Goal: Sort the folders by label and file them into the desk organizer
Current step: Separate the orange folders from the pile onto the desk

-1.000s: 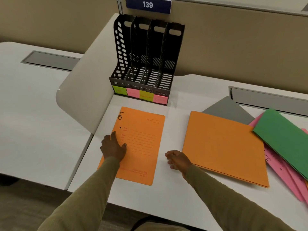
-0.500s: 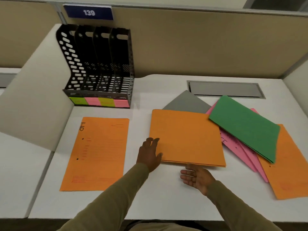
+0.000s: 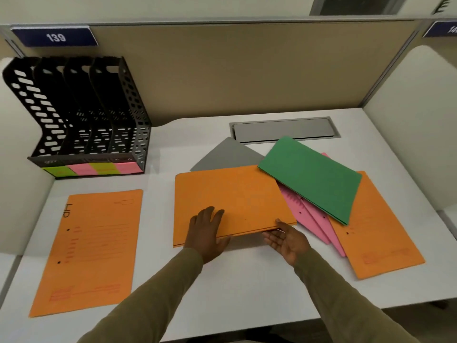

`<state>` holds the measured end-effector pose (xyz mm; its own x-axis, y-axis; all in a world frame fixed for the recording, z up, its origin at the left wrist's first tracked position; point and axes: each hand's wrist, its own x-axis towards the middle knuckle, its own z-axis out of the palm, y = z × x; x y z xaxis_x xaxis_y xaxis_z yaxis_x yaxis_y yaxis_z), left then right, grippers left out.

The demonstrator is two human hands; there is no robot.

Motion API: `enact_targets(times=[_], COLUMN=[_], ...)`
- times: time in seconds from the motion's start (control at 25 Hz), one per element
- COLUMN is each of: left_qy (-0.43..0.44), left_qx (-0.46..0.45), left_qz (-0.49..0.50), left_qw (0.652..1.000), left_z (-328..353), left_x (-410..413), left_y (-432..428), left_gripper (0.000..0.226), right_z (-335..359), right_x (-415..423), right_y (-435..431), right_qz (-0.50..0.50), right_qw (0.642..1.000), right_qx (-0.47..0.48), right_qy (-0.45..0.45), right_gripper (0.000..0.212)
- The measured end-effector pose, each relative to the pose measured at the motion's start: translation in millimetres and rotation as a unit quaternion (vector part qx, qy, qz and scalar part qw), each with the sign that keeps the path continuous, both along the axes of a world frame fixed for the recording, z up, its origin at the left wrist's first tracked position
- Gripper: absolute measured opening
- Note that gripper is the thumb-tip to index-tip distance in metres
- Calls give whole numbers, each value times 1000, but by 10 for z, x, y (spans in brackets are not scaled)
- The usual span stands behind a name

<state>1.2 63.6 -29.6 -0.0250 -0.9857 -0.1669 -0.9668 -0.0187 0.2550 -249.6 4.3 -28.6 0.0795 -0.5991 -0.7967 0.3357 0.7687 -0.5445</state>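
Observation:
An orange folder (image 3: 237, 199) lies in the middle of the white desk (image 3: 242, 280), on top of a loose pile. My left hand (image 3: 207, 233) rests flat on its near left part, fingers spread. My right hand (image 3: 286, 240) is palm up at its near right edge, fingertips under the edge and thumb on top. Another orange folder (image 3: 91, 248), marked with handwriting, lies flat at the left. The black desk organizer (image 3: 81, 112) with several slots stands at the back left, with green and pink labels (image 3: 94, 168) on its front.
The pile to the right holds a green folder (image 3: 311, 177), pink folders (image 3: 314, 219), another orange folder (image 3: 380, 238) and a grey one (image 3: 227, 154). A metal cable hatch (image 3: 284, 129) sits behind. Partition walls close the back and both sides.
My left hand left the handwritten orange folder and moved right onto the middle orange folder. My right hand moved to that folder's near edge. The view swung right.

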Motion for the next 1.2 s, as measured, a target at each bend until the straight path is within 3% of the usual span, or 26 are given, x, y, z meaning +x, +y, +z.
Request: enact_targets(times=[0.08, 0.24, 0.4, 0.56, 0.72, 0.8, 0.88, 1.0, 1.2], left_qy=[-28, -83, -78, 27, 273, 390, 463, 504, 469], left_qx=[-1, -106, -190, -211, -137, -85, -57, -46, -51], left_qz=[-22, -61, -48, 21, 106, 141, 172, 231, 293], left_qw=[999, 989, 977, 977, 946, 906, 868, 831, 832], left_z=[154, 730, 1402, 1866, 2012, 1925, 1758, 1476, 1101], left_x=[-78, -272, -366, -453, -434, -363, -304, -199, 156], left_y=[-100, -477, -817, -1030, -1089, -1036, -946, -820, -625], left_gripper=[77, 35, 20, 19, 31, 36, 30, 31, 33], right_z=[181, 651, 987, 953, 777, 697, 679, 652, 660], right_x=[-95, -291, -467, -468, -460, -490, -500, -460, -56], right_y=[-151, -486, -733, -796, -753, -721, -697, -707, -651], right_qz=[21, 39, 12, 27, 56, 18, -14, -25, -15], right_qw=[999, 989, 978, 978, 966, 978, 979, 981, 982], right_qx=[-48, -143, -204, -206, -204, -201, -190, -181, -186], right_qy=[0, -8, -26, 23, 149, 60, -76, -72, -1], right_gripper=[12, 29, 45, 53, 77, 72, 50, 42, 32])
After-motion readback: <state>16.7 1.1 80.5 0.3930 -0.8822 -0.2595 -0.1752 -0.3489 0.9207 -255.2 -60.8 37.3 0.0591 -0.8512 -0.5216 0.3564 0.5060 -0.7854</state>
